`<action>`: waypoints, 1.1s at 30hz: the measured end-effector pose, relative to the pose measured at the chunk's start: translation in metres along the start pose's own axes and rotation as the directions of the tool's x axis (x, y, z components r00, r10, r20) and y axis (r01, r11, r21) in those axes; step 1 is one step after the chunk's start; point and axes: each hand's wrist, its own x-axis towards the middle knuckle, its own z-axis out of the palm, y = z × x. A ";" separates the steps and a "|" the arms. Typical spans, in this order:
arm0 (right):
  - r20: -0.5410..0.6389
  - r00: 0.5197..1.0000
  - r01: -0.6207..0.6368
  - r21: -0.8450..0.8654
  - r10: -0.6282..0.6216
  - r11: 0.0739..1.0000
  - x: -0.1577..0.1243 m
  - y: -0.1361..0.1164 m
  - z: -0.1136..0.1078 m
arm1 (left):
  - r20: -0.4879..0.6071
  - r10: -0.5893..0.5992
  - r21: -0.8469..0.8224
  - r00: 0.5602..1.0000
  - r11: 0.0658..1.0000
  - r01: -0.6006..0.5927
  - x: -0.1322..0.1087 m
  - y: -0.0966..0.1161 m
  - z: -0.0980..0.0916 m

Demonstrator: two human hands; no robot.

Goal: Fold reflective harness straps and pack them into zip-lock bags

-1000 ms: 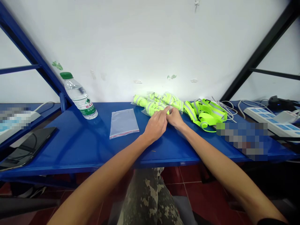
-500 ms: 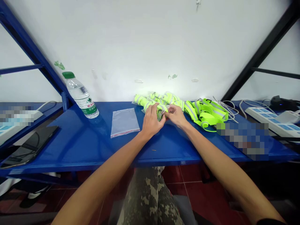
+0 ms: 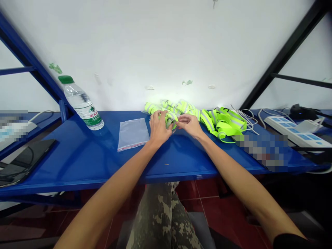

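Observation:
My left hand (image 3: 158,127) and my right hand (image 3: 190,125) meet over the blue table (image 3: 85,162), both gripping a clear bag with a rolled neon-yellow reflective band (image 3: 171,119) inside. The left fingers wrap round the bag's left side, and the right fingers pinch its right end. Right behind the hands lies a pile of bagged neon-yellow bands (image 3: 178,107) against the wall. A loose heap of neon-yellow reflective straps (image 3: 223,122) lies just right of my right hand. A stack of empty clear zip bags (image 3: 133,133) rests flat on the table left of my left hand.
A water bottle with a green cap (image 3: 80,103) stands at the back left. White cables (image 3: 246,116) and a white power strip (image 3: 293,129) lie to the right. A dark tablet (image 3: 24,162) rests on the lower left shelf. My camouflage-clad legs (image 3: 160,214) show under the table.
Both hands have drawn one bagged band off the pile a little toward me and to the left. The left hand shifted from pinching to wrapping round the bag.

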 end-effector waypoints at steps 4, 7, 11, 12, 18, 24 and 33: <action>-0.013 1.000 0.015 -0.023 -0.015 1.000 0.001 0.003 0.001 | 0.019 -0.051 0.043 0.999 0.998 0.050 0.002 0.004 0.002; -0.048 0.998 0.024 -0.058 -0.027 0.998 0.002 0.007 0.004 | 0.027 -0.057 0.069 0.998 0.996 0.055 0.004 0.006 0.002; -0.039 0.999 0.025 -0.051 -0.026 0.998 0.001 0.010 0.010 | 0.041 -0.068 0.122 0.997 0.991 0.063 0.008 0.001 0.002; -0.035 0.999 0.026 -0.048 -0.028 0.999 0.000 0.010 0.011 | 0.043 -0.073 0.133 0.996 0.989 0.067 0.009 -0.001 0.002; -0.080 0.997 -0.011 -0.063 0.005 0.998 -0.001 0.011 0.013 | 0.045 -0.045 0.100 0.998 0.994 0.041 0.008 -0.006 0.001; -0.114 0.992 0.027 -0.157 -0.045 0.987 0.002 0.018 0.007 | 0.036 -0.014 -0.034 0.999 0.999 0.015 0.003 0.001 0.005; 0.041 0.999 -0.016 -0.024 0.017 1.000 -0.003 0.012 0.010 | 0.022 -0.066 0.082 0.998 0.995 0.064 0.006 -0.005 0.014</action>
